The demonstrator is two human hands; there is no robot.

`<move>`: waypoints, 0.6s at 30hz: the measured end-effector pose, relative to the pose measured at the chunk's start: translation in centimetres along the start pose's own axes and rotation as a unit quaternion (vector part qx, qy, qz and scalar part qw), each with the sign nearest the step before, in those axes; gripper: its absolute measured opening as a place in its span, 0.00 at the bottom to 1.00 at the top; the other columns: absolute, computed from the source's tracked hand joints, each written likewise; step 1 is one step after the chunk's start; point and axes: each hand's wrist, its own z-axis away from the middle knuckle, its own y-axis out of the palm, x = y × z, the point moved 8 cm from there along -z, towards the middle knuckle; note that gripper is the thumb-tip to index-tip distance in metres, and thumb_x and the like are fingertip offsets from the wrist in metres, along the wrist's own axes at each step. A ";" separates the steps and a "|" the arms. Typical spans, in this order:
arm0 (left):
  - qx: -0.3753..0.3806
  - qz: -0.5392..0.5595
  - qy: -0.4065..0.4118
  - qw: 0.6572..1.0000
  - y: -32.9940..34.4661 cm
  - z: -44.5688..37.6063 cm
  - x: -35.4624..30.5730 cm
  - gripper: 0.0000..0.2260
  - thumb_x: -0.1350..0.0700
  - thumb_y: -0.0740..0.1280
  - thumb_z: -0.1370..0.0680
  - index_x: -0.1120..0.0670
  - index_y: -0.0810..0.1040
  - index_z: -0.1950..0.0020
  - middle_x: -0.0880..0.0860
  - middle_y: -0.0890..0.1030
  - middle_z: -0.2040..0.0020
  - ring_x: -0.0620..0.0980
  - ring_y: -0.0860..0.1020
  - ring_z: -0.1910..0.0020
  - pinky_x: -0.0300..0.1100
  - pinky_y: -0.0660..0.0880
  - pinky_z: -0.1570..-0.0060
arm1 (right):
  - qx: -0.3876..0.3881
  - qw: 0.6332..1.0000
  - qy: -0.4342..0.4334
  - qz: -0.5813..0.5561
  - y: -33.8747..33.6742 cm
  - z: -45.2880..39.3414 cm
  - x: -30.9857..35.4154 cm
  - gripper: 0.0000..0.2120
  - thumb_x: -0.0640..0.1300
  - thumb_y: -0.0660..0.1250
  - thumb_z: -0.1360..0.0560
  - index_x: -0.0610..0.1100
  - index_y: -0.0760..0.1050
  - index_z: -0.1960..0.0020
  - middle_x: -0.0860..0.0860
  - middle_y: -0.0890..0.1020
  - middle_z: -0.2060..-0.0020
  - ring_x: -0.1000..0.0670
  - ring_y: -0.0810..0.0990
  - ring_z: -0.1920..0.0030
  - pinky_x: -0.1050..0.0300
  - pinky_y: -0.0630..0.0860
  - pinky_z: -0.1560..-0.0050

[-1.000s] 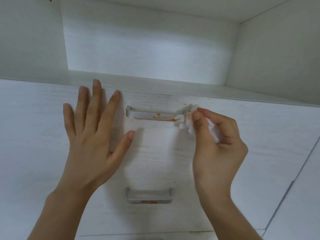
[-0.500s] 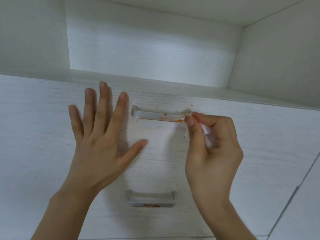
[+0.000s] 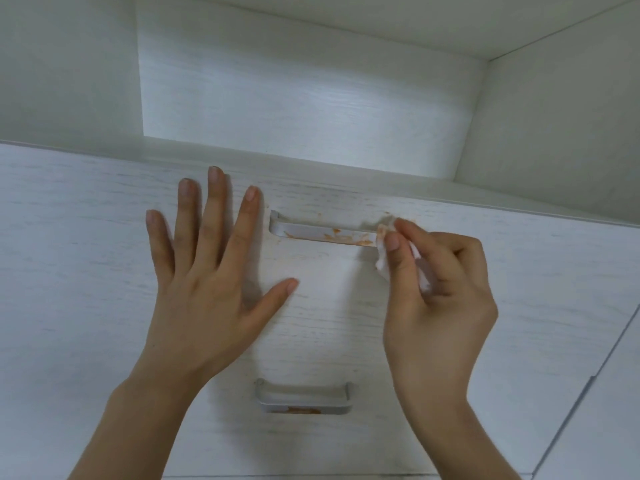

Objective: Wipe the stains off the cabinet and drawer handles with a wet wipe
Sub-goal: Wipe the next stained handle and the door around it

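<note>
Orange stains are seen along the upper handle (image 3: 323,233) of a white drawer front (image 3: 329,306), where a wet wipe (image 3: 382,252) is pinched in the right hand (image 3: 438,292) at the handle's right end, while the left hand (image 3: 207,271) is spread flat beside it. Residue could be smeared onto the panel if the soiled wipe is dragged across. 1 stained lower handle (image 3: 304,398) is left untouched.

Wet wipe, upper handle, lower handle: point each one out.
wet wipe (image 3: 382,252): head view, on the white fold beside the thumb.
upper handle (image 3: 311,231): head view, on the bar's middle.
lower handle (image 3: 304,400): head view, on the bar's middle.
</note>
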 end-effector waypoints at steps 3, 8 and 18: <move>-0.004 -0.005 0.002 1.000 0.1 0.0 0.0 0.37 0.35 0.54 0.24 0.53 0.48 0.21 0.56 0.43 0.22 0.57 0.40 0.24 0.56 0.35 0.28 | 0.021 1.000 0.000 0.000 -0.6 -0.8 -0.4 0.07 0.40 0.69 0.26 0.49 0.80 0.50 0.51 0.77 0.58 0.66 0.76 0.57 0.78 0.67 0.55; -0.007 -0.012 0.004 1.000 0.2 0.0 0.1 0.38 0.35 0.54 0.24 0.53 0.47 0.21 0.55 0.42 0.22 0.57 0.40 0.24 0.56 0.34 0.28 | 0.023 1.000 -0.012 -0.013 0.1 -0.3 0.5 0.06 0.44 0.69 0.26 0.45 0.81 0.50 0.52 0.77 0.57 0.66 0.75 0.55 0.79 0.66 0.54; 0.003 0.000 0.000 1.000 0.1 -0.1 0.1 0.37 0.35 0.55 0.23 0.53 0.48 0.21 0.58 0.44 0.22 0.57 0.40 0.24 0.56 0.34 0.29 | 0.011 1.000 -0.014 -0.008 0.6 0.5 1.0 0.08 0.40 0.70 0.28 0.46 0.81 0.49 0.54 0.73 0.59 0.59 0.75 0.59 0.77 0.67 0.55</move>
